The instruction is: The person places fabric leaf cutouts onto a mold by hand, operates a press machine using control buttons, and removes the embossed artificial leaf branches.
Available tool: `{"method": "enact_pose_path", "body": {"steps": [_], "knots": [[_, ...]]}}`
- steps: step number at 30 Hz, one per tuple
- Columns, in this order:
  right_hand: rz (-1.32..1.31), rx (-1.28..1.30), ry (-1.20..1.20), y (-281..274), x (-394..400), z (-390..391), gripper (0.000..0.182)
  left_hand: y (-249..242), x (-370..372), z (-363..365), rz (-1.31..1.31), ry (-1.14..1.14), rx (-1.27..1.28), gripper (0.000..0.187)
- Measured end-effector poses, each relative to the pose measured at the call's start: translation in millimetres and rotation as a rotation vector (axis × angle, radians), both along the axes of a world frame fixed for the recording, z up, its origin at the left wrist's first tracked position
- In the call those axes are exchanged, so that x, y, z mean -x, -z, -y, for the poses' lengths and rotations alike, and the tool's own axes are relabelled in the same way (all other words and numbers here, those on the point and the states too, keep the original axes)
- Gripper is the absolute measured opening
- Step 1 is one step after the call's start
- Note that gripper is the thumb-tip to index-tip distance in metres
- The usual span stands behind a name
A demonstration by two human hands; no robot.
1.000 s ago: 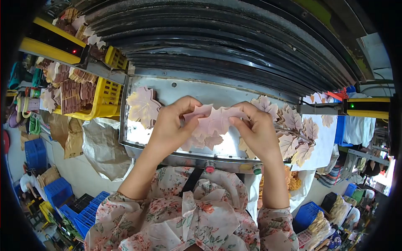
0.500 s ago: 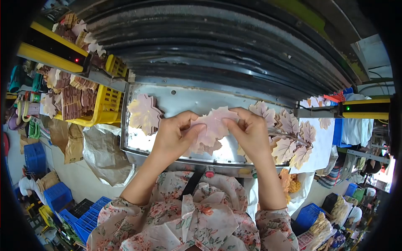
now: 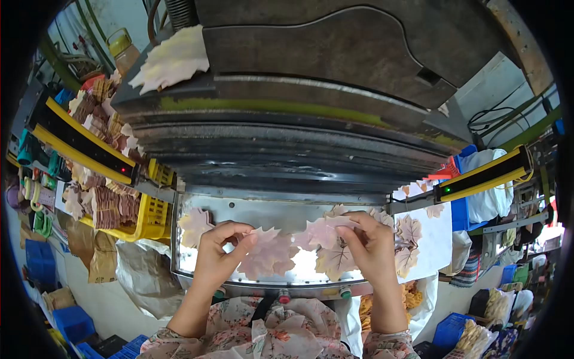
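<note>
Both hands, left (image 3: 218, 257) and right (image 3: 369, 248), pinch thin lobed pink leaf cut-outs (image 3: 266, 254) over the shiny metal bench (image 3: 239, 209); the dark press (image 3: 311, 90) looms behind.

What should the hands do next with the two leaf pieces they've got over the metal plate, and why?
Probably lower both flat onto the plate, side by side. The left hand pinches a pink leaf piece and the right hand pinches another leaf piece, both apart and just over the plate under the raised press head. Bare metal shows between them.
</note>
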State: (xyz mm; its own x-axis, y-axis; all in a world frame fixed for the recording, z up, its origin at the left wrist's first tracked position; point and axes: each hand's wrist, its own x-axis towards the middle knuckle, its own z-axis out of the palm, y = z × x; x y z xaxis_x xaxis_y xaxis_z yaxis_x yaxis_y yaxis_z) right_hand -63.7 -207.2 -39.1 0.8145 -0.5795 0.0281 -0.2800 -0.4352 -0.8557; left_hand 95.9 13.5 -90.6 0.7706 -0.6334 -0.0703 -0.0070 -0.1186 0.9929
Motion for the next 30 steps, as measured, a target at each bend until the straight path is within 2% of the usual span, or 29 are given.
{"method": "enact_pose_path", "body": {"steps": [1,5,6,8,10,11,12,13,14,15,16,19,21,24,25,27,28,30], "knots": [[0.003,-0.004,0.03,-5.3,2.9,0.9,0.01,-3.2,-0.2,-0.4,-0.074,0.0,0.011,0.008],[0.007,-0.053,0.043,-31.7,8.5,5.0,0.009,-28.6,-0.8,5.6,-0.023,0.031,-0.02,0.009],[0.022,0.014,0.035,-33.3,7.1,10.9,0.01,-39.5,-3.7,8.3,-0.024,0.032,-0.025,0.009],[0.129,0.131,0.001,-38.1,-11.7,41.3,0.01,-67.7,-15.2,24.8,0.155,0.12,-0.022,0.012],[0.277,0.227,-0.067,-55.3,-67.2,86.7,0.013,-102.7,-29.5,65.2,0.285,0.147,0.026,0.015],[0.135,0.293,-0.059,-67.7,-94.4,110.8,0.017,-108.8,-38.8,91.3,0.464,0.127,0.048,0.015],[0.203,0.309,-0.04,-57.0,-128.7,142.1,0.019,-109.8,-48.3,115.8,0.648,0.097,0.073,0.016],[0.272,0.324,-0.023,-33.5,-158.1,169.2,0.022,-103.1,-57.3,136.8,0.656,0.085,0.08,0.016],[0.281,0.329,-0.03,-19.5,-177.6,177.3,0.022,-93.2,-66.8,156.4,0.882,-0.032,0.05,0.018],[0.399,0.575,-0.059,-3.8,-196.4,185.1,0.023,-87.1,-73.3,169.4,1.104,-0.15,0.019,0.021],[0.511,0.822,-0.085,1.5,-207.8,188.8,0.024,-88.4,-73.9,175.7,1.108,-0.155,0.025,0.021],[0.483,0.76,-0.027,2.9,-218.0,183.8,0.026,-88.8,-75.2,182.2,1.06,-0.134,-0.145,0.027],[0.463,0.72,-0.004,4.4,-223.5,183.0,0.027,-87.2,-80.7,181.9,1.02,-0.148,-0.109,0.028],[0.792,0.79,-0.024,-1.9,-233.8,188.5,0.03,-90.8,-88.8,176.8,0.955,-0.163,-0.023,0.03],[0.795,0.794,-0.024,3.4,-245.9,202.3,0.03,-97.4,-90.3,169.4,0.868,-0.135,-0.018,0.03],[0.431,0.972,0.253,26.0,-285.6,242.0,0.035,-104.5,-95.8,149.7,0.687,-0.079,-0.017,0.029],[0.239,1.045,0.384,39.5,-296.6,255.5,0.038,-101.4,-103.6,138.8,0.744,-0.109,-0.046,0.029],[0.221,0.984,0.338,18.0,-290.0,233.1,0.039,-95.5,-119.8,106.9,0.808,-0.2,-0.097,0.027]]}}
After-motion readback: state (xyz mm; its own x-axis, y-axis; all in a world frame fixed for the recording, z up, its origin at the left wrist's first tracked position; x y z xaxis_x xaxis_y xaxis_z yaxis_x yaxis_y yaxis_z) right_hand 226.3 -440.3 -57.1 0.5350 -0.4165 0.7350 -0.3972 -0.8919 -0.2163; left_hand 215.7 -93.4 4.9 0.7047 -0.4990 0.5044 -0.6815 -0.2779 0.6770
